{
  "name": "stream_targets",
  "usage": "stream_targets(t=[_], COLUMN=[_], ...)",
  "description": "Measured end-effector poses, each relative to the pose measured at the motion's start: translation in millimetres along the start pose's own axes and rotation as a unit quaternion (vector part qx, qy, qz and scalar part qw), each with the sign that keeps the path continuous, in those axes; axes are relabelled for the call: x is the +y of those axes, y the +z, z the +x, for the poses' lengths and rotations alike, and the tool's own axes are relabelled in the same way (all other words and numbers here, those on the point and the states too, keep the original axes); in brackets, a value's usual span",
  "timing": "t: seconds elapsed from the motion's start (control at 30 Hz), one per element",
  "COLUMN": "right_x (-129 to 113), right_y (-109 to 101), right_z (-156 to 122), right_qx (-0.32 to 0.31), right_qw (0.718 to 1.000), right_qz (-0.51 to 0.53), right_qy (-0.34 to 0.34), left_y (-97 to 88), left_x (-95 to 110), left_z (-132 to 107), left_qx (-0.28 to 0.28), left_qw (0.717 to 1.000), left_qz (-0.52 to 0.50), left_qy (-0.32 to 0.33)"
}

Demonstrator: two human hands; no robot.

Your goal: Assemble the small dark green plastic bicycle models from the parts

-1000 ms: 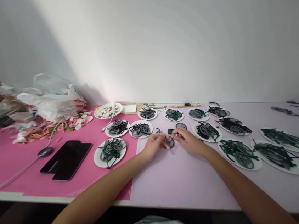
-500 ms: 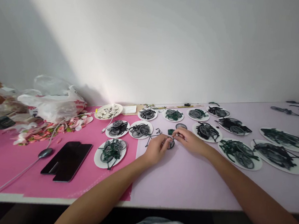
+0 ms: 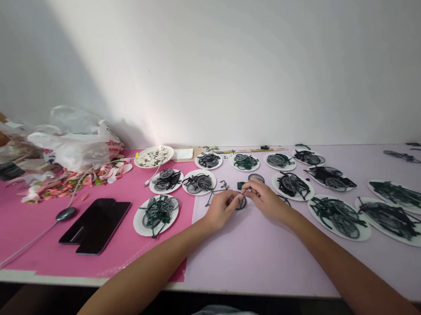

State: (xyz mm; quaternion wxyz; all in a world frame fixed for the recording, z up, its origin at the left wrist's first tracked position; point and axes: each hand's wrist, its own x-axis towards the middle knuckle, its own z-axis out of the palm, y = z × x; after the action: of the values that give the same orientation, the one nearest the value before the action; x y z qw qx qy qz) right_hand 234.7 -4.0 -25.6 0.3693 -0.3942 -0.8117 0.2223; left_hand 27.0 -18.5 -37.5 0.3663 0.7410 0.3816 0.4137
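My left hand (image 3: 220, 207) and my right hand (image 3: 264, 197) meet over the pale lilac table (image 3: 260, 253), fingers pinched together on a small dark toy bicycle piece (image 3: 241, 201) with a round wheel. Thin dark frame rods (image 3: 215, 193) stick out to the left of my left hand. A loose grey wheel (image 3: 255, 177) and a small green part (image 3: 240, 184) lie just behind my hands. What exactly each fingertip grips is too small to make out.
Several white plates (image 3: 155, 215) with green and black bicycle parts ring my hands, more on the right (image 3: 338, 216). On the pink mat (image 3: 17, 237) lie a black phone (image 3: 95, 224), a cable with a dark puck (image 3: 65, 213), plastic bags (image 3: 75, 141) and pink scraps (image 3: 61, 182).
My left hand has slid right and closed on the piece against my right hand; the dark rods now show to its left. The view has shifted slightly.
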Motion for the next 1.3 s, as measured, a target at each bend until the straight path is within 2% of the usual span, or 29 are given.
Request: stream_targets(t=[0.1,0.3,0.6,0.87,1.3], right_x=[1.1,-6.8,-14.4,-7.1,-5.2], right_y=[1.9,0.9,0.7,1.4,3.0], right_z=[-0.9,-1.4,-6.8,-1.9,-2.4], right_qx=[-0.002,0.008,0.003,0.012,0.036], right_qw=[1.000,0.999,0.994,0.997,0.998], right_qz=[0.000,-0.031,0.009,-0.030,-0.025], right_qy=[0.006,0.034,0.107,0.067,0.045], left_y=[1.0,3.7,4.8,5.1,4.9], left_x=[0.1,-2.1,-8.1,-15.4,-14.9], left_z=[-0.1,1.1,4.5,7.1,6.5], left_qx=[-0.006,0.021,0.052,0.077,0.065], left_qw=[1.000,0.998,0.996,0.993,0.994], left_qz=[0.003,-0.021,-0.057,-0.078,-0.073], left_qy=[-0.017,-0.048,-0.050,-0.049,-0.047])
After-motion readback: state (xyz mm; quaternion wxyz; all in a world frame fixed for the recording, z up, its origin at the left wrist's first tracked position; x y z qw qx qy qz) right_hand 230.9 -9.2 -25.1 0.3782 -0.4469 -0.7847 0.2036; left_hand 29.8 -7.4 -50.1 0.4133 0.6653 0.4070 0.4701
